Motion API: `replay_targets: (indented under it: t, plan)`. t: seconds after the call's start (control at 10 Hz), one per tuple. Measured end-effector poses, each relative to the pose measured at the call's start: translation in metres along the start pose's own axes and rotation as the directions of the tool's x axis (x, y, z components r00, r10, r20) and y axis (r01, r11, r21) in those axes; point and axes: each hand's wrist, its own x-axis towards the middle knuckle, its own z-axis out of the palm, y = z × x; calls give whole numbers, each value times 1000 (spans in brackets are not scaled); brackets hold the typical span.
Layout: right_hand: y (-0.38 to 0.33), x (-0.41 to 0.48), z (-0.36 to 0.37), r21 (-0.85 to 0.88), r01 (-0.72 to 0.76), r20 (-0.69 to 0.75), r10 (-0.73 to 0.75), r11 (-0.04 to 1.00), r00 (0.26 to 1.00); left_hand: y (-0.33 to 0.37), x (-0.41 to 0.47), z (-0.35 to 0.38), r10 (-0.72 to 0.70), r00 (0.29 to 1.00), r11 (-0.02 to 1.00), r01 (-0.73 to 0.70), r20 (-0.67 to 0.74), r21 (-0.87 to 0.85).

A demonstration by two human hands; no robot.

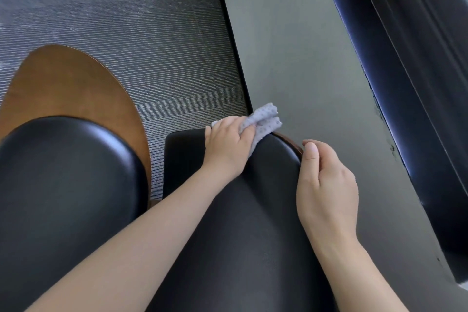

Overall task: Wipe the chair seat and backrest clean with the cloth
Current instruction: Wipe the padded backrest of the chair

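- Cloth (263, 119), pale grey with small dots, sits bunched at the far top edge of a black padded chair (243, 210) that fills the lower middle of the head view.
- Left hand (229, 145) lies palm down on the chair's far edge, fingers curled closed around the cloth, pressing it to the padding; loose folds stick out beyond the fingers, past the chair's edge.
- Right hand (326, 185) is at the chair's right edge, empty, fingers loosely curled and thumb raised; whether it touches the padding cannot be told.
- Both bare forearms reach across the chair from the bottom of the view.
- A thin brown wooden rim (291, 139) shows along the chair's far right corner.
- Left of the chair stands a second chair (65, 172) with black padding and a rounded brown wooden shell.
- Beyond the chair lies grey ribbed carpet (152, 40).
- Right of the chair runs a plain grey panel (291, 58), just beside the cloth.
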Motion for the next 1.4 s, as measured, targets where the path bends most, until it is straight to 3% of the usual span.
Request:
replay_targets:
  t: [0.1, 0.4, 0.5, 0.6, 0.8, 1.0, 1.2, 1.3, 1.4]
  plan:
    - [-5, 4, 5, -69, 2, 43, 1, 998, 999, -15, 4, 2, -53, 997, 998, 51, -60, -23]
    - [-34, 32, 22, -239, 99, 200, -51, 966, 979, -55, 27, -3, -204, 979, 978, 203, -14, -48]
    - [-43, 37, 40, -414, 196, 273, -84, 889, 958, -72, 34, -5, -244, 970, 967, 243, -3, -79]
    - [-47, 39, 57, -599, 313, 281, -172, 737, 944, -93, 42, -6, -275, 961, 956, 275, 8, -106]
    - [-56, 49, 77, -654, 453, 359, -278, 606, 891, -136, 60, -6, -317, 947, 944, 321, 60, -80]
    - [-51, 49, 82, -767, 456, 339, -318, 451, 885, -180, 80, -6, -418, 900, 895, 431, 125, -110]
    - [-54, 50, 82, -753, 455, 345, -303, 475, 888, -219, 99, -8, -499, 823, 819, 550, 270, -163]
    - [-56, 48, 81, -761, 443, 351, -273, 474, 896, -234, 96, -6, -395, 868, 819, 481, 301, -312]
    - [-56, 49, 83, -784, 418, 337, -251, 458, 907, -258, 93, 1, -515, 821, 764, 570, 245, -303]
